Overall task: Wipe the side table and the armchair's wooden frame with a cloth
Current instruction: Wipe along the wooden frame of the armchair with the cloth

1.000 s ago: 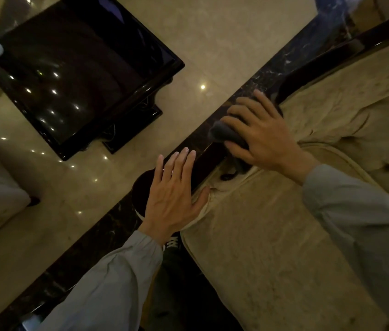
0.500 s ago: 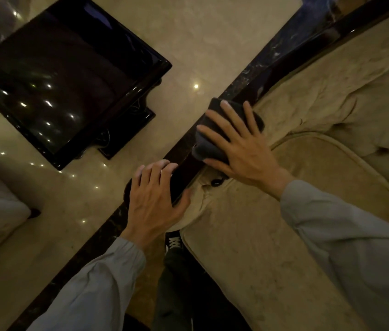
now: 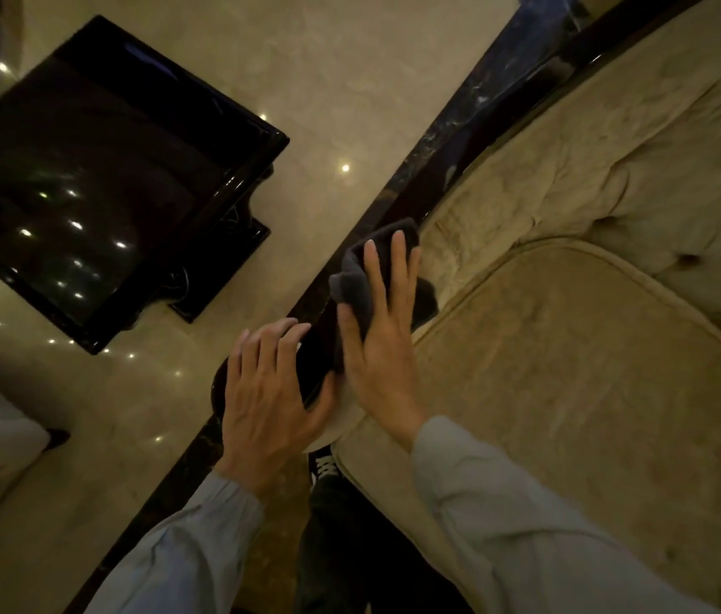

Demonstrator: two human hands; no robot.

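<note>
Your right hand (image 3: 383, 343) lies flat, fingers spread, pressing the dark cloth (image 3: 361, 277) onto the armchair's wooden arm rail (image 3: 398, 201); it presses the cloth down more than it clutches it, with the cloth bunched under and ahead of the fingertips. Your left hand (image 3: 268, 392) rests open, fingers slightly apart, over the rounded front end of that same rail, holding nothing, just beside the right hand.

What the next stroke turns on is the rail's direction. Its long axis runs diagonally, from the knob under your left hand up and to the right toward the chair back, along the edge of the beige cushion (image 3: 571, 370). The cloth sits near the front end of that line, so most of the visible rail lies ahead of your right hand, away from you. That hand is the nearer one for the job, and judging by this, the stroke should follow the rail's length rather than cross it.

The glossy black side table (image 3: 97, 192) stands well apart to your left on the pale floor (whether it is wiped already, I cannot tell).
</note>
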